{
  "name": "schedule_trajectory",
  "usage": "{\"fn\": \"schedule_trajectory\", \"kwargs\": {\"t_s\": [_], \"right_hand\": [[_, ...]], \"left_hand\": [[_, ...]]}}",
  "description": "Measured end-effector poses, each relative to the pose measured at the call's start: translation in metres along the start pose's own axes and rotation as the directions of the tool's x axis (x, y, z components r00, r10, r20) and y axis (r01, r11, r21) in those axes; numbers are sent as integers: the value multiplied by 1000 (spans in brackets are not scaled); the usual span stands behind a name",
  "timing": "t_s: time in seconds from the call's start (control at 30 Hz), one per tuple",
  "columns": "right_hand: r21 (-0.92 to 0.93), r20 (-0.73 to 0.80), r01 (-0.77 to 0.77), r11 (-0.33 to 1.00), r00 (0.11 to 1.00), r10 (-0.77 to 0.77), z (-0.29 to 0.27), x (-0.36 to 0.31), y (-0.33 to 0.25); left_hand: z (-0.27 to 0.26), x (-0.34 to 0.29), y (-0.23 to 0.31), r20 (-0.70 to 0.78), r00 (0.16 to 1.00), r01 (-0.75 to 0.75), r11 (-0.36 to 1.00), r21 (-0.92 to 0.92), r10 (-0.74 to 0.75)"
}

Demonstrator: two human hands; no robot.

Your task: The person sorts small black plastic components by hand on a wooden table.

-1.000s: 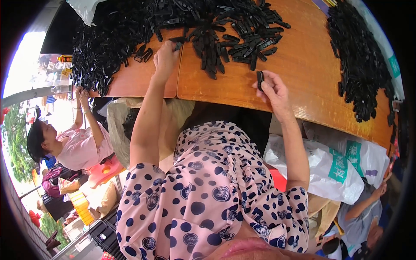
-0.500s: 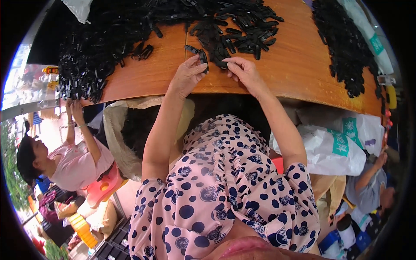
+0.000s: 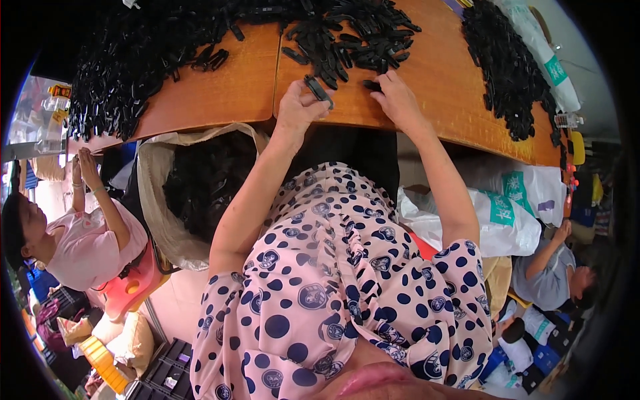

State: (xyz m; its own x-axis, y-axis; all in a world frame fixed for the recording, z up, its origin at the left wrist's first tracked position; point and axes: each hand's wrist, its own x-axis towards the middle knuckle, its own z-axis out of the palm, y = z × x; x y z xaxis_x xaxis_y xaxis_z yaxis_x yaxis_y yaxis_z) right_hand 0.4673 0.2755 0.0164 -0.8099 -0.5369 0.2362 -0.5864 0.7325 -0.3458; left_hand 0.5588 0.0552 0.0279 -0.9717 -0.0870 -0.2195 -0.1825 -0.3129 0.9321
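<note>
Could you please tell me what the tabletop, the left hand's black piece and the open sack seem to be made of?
Tabletop: probably varnished wood or veneer, given its orange-brown colour and sheen.
Black piece in the left hand: likely smooth, hard plastic, given its highlights; coated metal is possible.
Open sack: perhaps woven plastic or cloth, matte, its rim softly creased.

pale printed characters [image 3: 501,209] on teal panels [image 3: 514,191] of white plastic bags [image 3: 490,241]

Head-worn cam, fisheye, dn twd hands [image 3: 298,111] [image 3: 401,104]
</note>
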Motion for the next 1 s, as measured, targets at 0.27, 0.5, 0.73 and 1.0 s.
{"fn": "schedule_trajectory", "kwargs": {"t_s": [0.27, 0.5, 0.73, 1.0], "right_hand": [[548, -224, -68, 833, 948, 225, 21, -24, -50], [470, -263, -11, 883, 953, 152, 36, -15, -73], [261, -294, 111, 959, 955, -31, 35, -14, -77], [840, 58, -245, 484, 927, 370, 34, -20, -71]], "left_hand": [[23, 8, -35, -78, 996, -45, 999, 10, 45], [17, 16, -48, -15, 988, -146, 965, 216, 153], [28, 5, -35, -123, 988, -112, 981, -159, 93], [24, -6, -20, -140, 988, -71, 997, -10, 69]]}}
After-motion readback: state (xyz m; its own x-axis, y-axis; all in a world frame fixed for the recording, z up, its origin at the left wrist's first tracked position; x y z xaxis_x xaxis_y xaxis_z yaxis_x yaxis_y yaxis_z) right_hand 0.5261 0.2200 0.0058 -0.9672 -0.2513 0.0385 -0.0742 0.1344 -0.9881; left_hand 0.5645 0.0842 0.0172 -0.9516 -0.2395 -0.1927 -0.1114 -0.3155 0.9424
